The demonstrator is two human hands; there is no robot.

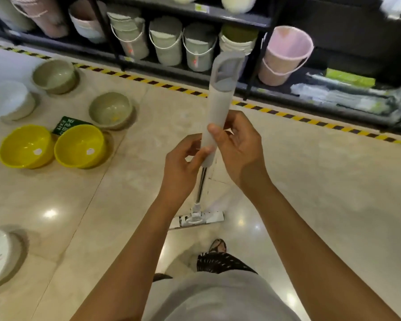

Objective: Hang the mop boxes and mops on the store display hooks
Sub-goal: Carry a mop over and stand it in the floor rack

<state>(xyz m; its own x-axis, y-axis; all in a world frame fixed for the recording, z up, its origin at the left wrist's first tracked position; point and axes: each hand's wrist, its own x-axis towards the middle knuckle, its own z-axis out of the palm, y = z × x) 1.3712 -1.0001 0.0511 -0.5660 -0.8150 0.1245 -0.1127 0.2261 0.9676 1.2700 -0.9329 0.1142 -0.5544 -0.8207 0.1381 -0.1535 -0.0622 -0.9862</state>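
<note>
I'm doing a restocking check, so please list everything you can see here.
mop: one, white handle, metal pole, upright, head on floor
yellow basins: two, floor left, side by side
grey-green basins: two, floor beyond the yellow ones
white basins: two, floor at left edge
green sign: one, floor among the basins
pink buckets: two, nested, low shelf right
grey-green buckets: several, low shelf
wrapped packs: pile, pale, shelf far right
striped tape: yellow-black, floor along the shelf
left hand: holds mop handle low
right hand: holds handle just above
</note>
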